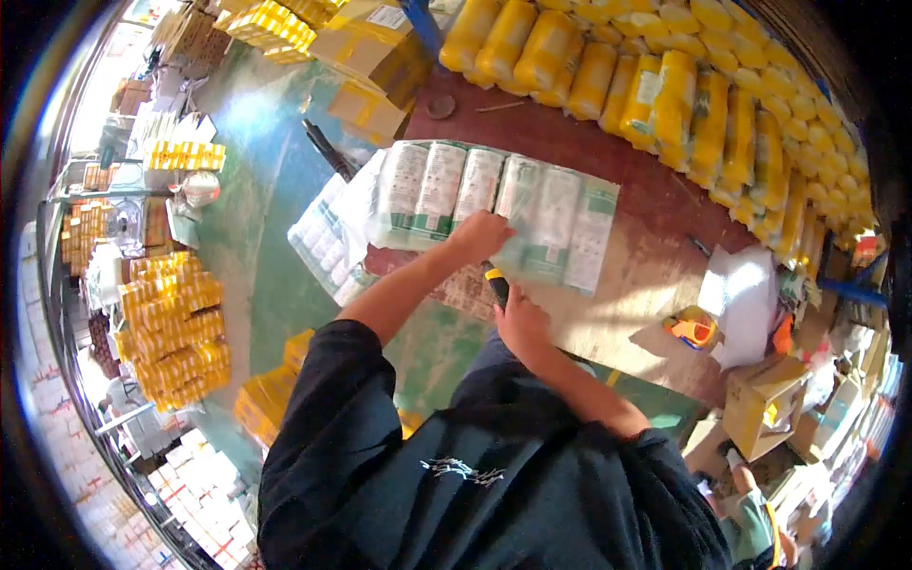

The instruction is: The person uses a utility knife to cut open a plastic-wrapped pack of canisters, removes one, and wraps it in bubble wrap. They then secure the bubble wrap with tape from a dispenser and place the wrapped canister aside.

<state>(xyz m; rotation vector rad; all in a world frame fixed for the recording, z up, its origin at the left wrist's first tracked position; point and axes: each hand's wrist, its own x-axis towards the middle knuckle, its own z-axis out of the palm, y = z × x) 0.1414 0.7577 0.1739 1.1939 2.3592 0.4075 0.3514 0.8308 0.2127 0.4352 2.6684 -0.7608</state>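
The printed green-and-white film (408, 190) is spread across the brown table (560, 133) and appears to be being steadied by the left hand (481, 237), its fingers partly curled; whether any film is pinched cannot be told. The yellow-and-black tool (497, 283) is gripped in the closed fingers of the right hand (522, 321) at the film's near edge, where flat film and a controlled tool angle seem called for.
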